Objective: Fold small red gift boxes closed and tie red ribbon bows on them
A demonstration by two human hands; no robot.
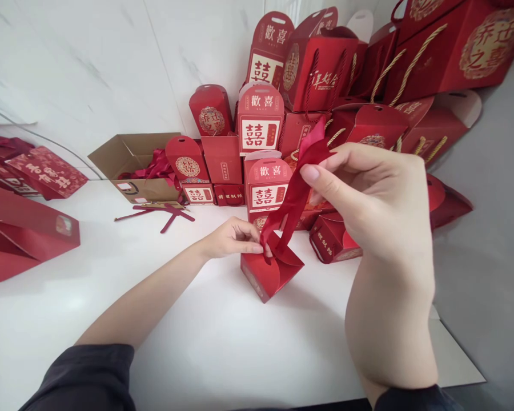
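Note:
A small red box with curved flaps stands on the white table. Red ribbon rises from its top in two strands. High above the box, my right hand pinches the upper end of the ribbon between thumb and fingers. At the top of the box, my left hand is closed, its fingertips on the lower part of the ribbon beside a flap hole.
Stacked red gift boxes line the back and right. A brown carton holds red ribbons, with loose dark red strips in front. Red bags lie at the left on the white table.

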